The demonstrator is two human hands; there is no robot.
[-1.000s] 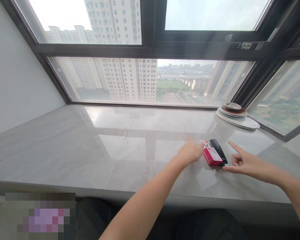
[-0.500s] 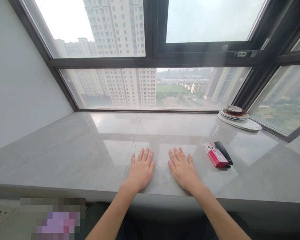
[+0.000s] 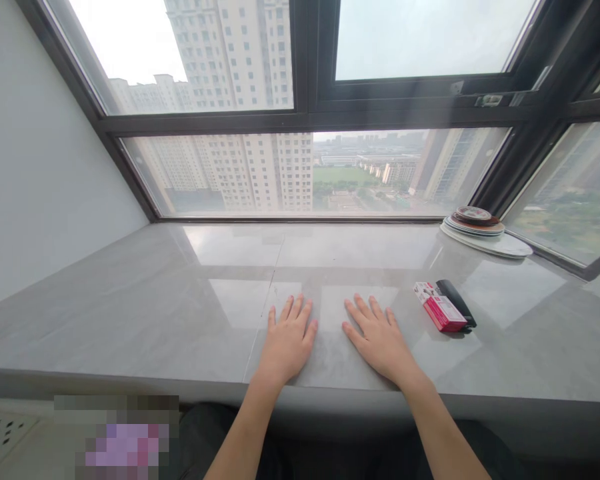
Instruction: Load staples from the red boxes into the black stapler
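Note:
Both palms face down on a glossy grey marbled window sill. My left hand lies flat near the front edge, fingers spread and pointing toward the window, holding nothing. A short gap to its right, my right hand rests flat in the same way, fingers apart and bare. To the right of that hand lies a pink and white box. Against the box's right side is a black object, long and smooth; its kind I cannot make out.
A stack of plates in several sizes sits in the far right corner, by the dark window frame. A white wall bounds the sill on the left. Below the front edge at lower left is a blurred purple patch.
The view has shifted and tilted slightly, so hands, box and plates appear a little displaced in the picture. Both hands stay flat on the sill.

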